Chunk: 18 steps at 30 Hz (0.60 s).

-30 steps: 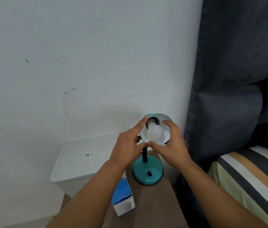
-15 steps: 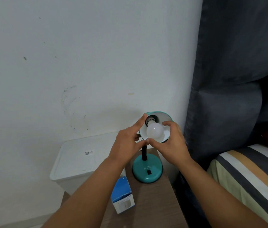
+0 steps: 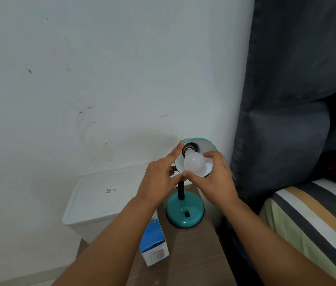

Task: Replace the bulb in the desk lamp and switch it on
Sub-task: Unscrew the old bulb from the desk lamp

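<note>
A teal desk lamp stands on a small wooden table point(image 3: 189, 254), with its round base point(image 3: 184, 213) showing a black switch. Its shade point(image 3: 208, 145) tilts toward me. A white bulb point(image 3: 194, 163) sits in the socket inside the shade and is unlit. My right hand point(image 3: 214, 178) grips the bulb between thumb below and fingers on its right side. My left hand point(image 3: 161, 176) holds the shade's left rim, index finger up along the edge, thumb at the bottom. A blue and white bulb box point(image 3: 154, 244) stands near the table's front left.
A white lidded plastic bin point(image 3: 101, 199) stands left of the table against the white wall. A dark grey curtain point(image 3: 286, 100) hangs right of the lamp. A bed with striped bedding point(image 3: 317, 219) lies at the right.
My right hand's fingers have shifted round the bulb, from the top right of it to lower on its right side. The left hand stays on the shade's rim.
</note>
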Motion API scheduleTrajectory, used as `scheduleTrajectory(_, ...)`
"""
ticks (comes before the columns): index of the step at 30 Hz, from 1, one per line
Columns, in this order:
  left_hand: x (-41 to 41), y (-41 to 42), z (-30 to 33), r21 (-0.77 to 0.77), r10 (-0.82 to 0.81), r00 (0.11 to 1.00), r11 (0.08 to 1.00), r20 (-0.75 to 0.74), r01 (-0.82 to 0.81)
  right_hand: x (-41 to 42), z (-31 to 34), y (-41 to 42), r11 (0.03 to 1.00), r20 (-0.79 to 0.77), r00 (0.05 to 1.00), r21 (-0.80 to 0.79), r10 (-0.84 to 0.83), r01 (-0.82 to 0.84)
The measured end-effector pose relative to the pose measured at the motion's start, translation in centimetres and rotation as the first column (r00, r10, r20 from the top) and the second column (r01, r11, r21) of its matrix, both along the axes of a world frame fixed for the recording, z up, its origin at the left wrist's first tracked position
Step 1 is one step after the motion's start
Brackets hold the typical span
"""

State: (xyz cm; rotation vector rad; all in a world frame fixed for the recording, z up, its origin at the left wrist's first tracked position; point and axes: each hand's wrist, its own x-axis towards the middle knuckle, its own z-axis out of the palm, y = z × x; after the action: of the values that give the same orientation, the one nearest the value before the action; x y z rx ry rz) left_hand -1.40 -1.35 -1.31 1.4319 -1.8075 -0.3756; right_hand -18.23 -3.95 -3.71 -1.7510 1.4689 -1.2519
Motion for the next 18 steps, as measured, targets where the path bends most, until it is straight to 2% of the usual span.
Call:
scheduleTrajectory(7, 0.15, 0.01, -0.14, 0.015, -0.008, 0.999, 1.000, -0.037, 0.009, 0.00, 0.05, -0.32, 0.999, 0.014, 0.999, -0.029, 0.035, -0.035)
scheduleTrajectory(12, 0.12, -0.04, -0.01, 0.018, 0.010, 1.000, 1.000, -0.024, -0.010, 0.21, 0.13, 0.17, 1.000, 0.038, 0.999, -0.004, -0.002, 0.002)
scheduleTrajectory(18, 0.15, -0.14, -0.12, 0.013, 0.000, 1.000, 1.000, -0.030, 0.001, -0.02, -0.46, -0.40, 0.995, 0.033, 0.999, -0.093, 0.038, -0.034)
